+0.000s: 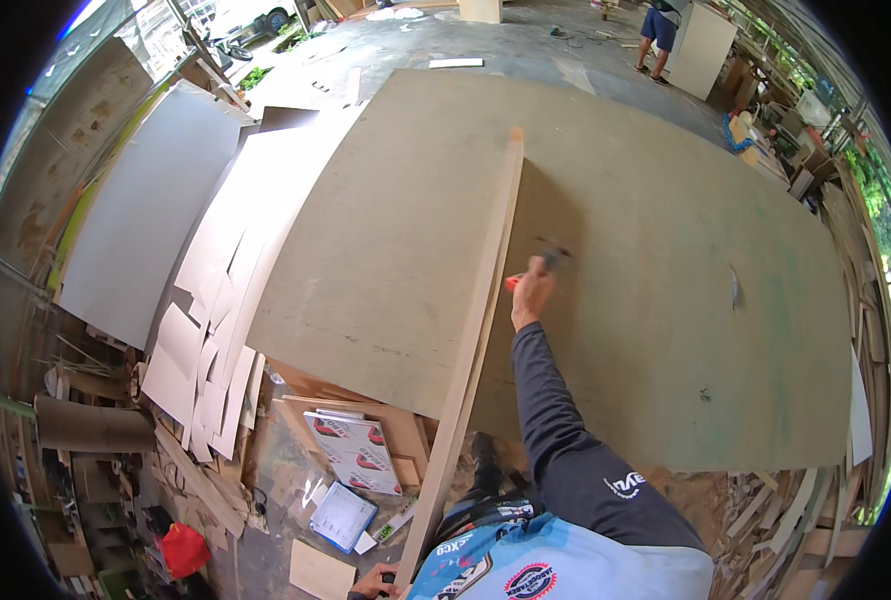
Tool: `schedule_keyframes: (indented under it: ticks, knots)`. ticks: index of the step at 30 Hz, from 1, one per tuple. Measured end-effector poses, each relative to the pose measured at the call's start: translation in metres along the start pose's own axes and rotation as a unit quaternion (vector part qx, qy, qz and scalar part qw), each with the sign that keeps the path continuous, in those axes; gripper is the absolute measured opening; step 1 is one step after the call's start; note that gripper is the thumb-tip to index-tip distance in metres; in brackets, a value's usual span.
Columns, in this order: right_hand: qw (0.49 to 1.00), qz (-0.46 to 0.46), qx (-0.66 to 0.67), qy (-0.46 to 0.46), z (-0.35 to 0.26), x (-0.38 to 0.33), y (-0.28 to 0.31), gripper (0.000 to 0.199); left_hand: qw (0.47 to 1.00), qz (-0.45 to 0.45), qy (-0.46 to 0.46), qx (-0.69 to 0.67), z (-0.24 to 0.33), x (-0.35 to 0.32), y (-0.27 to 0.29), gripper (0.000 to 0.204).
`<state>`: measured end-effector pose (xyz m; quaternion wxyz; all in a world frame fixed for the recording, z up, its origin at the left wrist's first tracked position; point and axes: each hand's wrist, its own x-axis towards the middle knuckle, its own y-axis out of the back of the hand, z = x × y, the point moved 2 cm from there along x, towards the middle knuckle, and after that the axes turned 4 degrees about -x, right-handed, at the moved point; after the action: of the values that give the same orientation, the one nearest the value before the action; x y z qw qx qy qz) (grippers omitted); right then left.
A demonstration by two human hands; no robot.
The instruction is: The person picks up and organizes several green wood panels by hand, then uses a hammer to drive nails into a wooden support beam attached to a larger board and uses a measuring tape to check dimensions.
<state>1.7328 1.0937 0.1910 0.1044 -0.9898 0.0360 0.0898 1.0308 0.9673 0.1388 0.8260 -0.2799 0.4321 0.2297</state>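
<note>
A long, narrow wooden beam (477,310) runs from beside my body to the far part of a large brown plywood sheet (656,330). At its near end my left hand (374,581) is closed round the beam's edge; a small dark thing shows by the fingers, too little to name. My right hand (532,294) grips a hammer (552,256) with a dark head and a red handle end. It is above the sheet, just right of the beam, slightly blurred. A thin curved light piece (735,288) lies on the sheet to the right.
Pale sheets (228,270) are stacked at the left, beside a leaning white panel (151,215). Below lie a clipboard with papers (344,516), a printed box (354,452) and a red bag (184,550). Wood offcuts (786,515) pile up at the right. A person (658,35) stands far off.
</note>
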Motion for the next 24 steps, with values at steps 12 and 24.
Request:
schedule_keyframes:
  ticks: [12,24]
  knots:
    - [0.974,-0.211,-0.08,-0.032,0.024,0.011,-0.025,0.03,0.999,-0.046,-0.009,-0.001,-0.033,0.022,0.05,0.055]
    - [0.941,-0.298,-0.104,-0.118,0.037,-0.058,0.18,0.029,0.975,0.071,-0.199,0.062,0.101,0.022,0.012,0.028]
